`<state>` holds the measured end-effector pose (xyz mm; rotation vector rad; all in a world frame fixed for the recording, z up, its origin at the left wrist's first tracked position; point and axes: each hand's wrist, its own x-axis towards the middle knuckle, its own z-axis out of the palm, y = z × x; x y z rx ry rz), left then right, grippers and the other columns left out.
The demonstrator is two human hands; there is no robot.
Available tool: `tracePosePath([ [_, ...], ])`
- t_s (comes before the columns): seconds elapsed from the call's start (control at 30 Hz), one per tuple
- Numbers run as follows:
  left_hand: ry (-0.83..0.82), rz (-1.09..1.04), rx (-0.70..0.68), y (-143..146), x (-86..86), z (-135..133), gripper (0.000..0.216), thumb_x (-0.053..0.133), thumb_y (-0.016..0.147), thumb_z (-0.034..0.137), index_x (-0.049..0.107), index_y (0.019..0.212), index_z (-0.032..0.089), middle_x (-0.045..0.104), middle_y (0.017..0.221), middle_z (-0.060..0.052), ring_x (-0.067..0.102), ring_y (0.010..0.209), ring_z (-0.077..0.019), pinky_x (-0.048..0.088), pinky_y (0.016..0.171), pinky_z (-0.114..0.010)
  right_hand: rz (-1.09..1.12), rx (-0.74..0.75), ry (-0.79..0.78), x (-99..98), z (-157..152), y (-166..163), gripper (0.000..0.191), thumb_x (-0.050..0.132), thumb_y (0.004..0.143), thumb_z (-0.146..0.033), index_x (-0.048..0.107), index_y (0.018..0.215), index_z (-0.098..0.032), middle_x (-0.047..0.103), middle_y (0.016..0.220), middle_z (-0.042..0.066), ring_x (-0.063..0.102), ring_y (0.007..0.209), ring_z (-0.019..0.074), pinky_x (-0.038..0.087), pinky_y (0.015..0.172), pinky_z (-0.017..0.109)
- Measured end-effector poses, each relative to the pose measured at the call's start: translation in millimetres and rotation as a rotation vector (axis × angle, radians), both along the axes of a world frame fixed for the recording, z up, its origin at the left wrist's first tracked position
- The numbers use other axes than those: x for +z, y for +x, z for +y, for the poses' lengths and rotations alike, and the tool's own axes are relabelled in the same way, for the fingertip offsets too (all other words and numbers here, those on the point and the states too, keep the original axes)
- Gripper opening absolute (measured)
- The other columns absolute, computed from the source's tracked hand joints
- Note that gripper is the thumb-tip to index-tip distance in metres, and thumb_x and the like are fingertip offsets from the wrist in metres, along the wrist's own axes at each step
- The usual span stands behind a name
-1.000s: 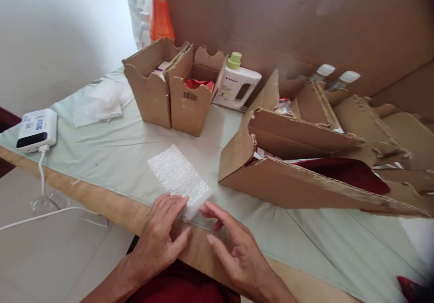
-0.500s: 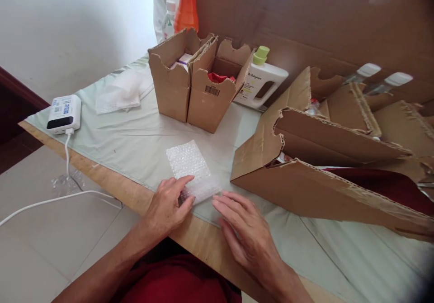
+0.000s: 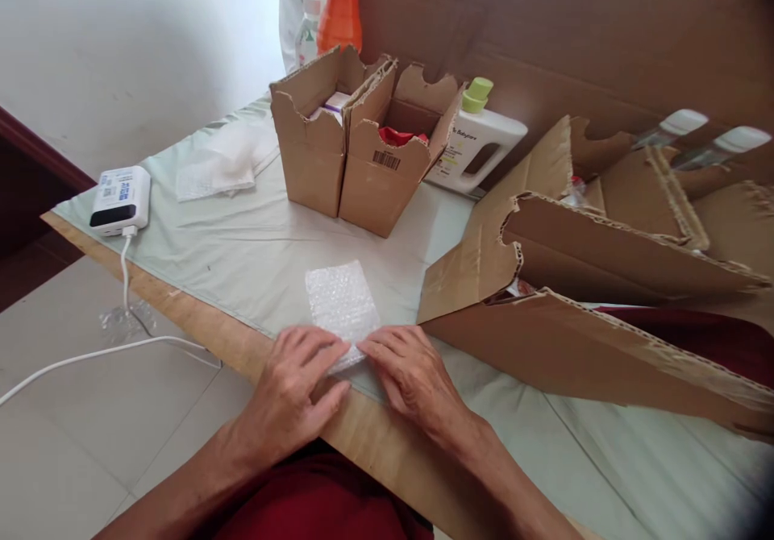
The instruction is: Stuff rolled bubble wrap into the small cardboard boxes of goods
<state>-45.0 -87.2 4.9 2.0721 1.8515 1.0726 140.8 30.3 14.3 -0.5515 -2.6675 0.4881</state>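
Note:
A small sheet of bubble wrap (image 3: 340, 297) lies on the pale green cloth near the table's front edge (image 3: 199, 322). My left hand (image 3: 294, 391) and my right hand (image 3: 413, 372) rest side by side at its near end. The fingertips of both hands press and pinch that near end, which looks folded or rolled under them. The far part of the sheet lies flat and uncovered.
Two small open cardboard boxes (image 3: 314, 153) (image 3: 387, 173) stand behind, with a white green-capped bottle (image 3: 477, 141) and an orange bottle (image 3: 339, 8). A large torn cardboard box (image 3: 592, 266) fills the right. A white device (image 3: 119, 197) with a cable and some white wrap (image 3: 218, 171) lie at the left.
Both hands have come together over the near end of the bubble wrap; the right hand moved left onto it. The visible sheet is shorter. The view shifted slightly.

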Motion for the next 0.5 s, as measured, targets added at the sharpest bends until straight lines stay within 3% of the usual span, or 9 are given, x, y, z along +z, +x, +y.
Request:
tracePosePath([
  [0.1,-0.034,-0.108,-0.005,4,-4.7,-7,0.024,0.054,0.095,0.01,0.063,0.116,0.02,0.07,0.088,-0.003,0.063,0.086,-0.0206,0.049,0.082,-0.038,-0.061,0.032,-0.146,8.8,-3,-1,0.024,0.052,0.097,-0.011,0.07,0.11,-0.022,0.076,0.09,0.003,0.067,0.084,0.0193,0.049,0.082,0.036],
  [0.2,-0.036,-0.113,0.086,1,-8.9,-1,0.022,0.055,0.096,0.013,0.064,0.115,0.017,0.068,0.078,-0.002,0.061,0.075,-0.0195,0.049,0.073,-0.035,0.036,-0.103,-0.06,8.7,-6,0,0.025,0.052,0.099,-0.016,0.066,0.12,-0.02,0.075,0.107,0.008,0.067,0.098,0.0228,0.05,0.086,0.038],
  [0.3,-0.036,-0.008,0.152,-5,-11.9,13,0.022,0.058,0.094,0.016,0.066,0.115,0.016,0.07,0.082,-0.004,0.062,0.076,-0.0219,0.049,0.073,-0.037,0.102,-0.221,0.103,3.0,-11,2,0.026,0.051,0.099,-0.017,0.066,0.119,-0.022,0.071,0.118,0.012,0.064,0.111,0.0263,0.049,0.091,0.042],
  [0.5,0.01,0.02,0.198,-10,-13.5,17,0.026,0.062,0.093,0.02,0.065,0.119,0.016,0.068,0.111,-0.012,0.064,0.102,-0.028,0.051,0.09,-0.044,-0.025,-0.115,0.133,-10.8,-13,2,0.028,0.053,0.097,-0.014,0.067,0.12,-0.021,0.073,0.124,0.011,0.06,0.124,0.0289,0.046,0.096,0.046],
])
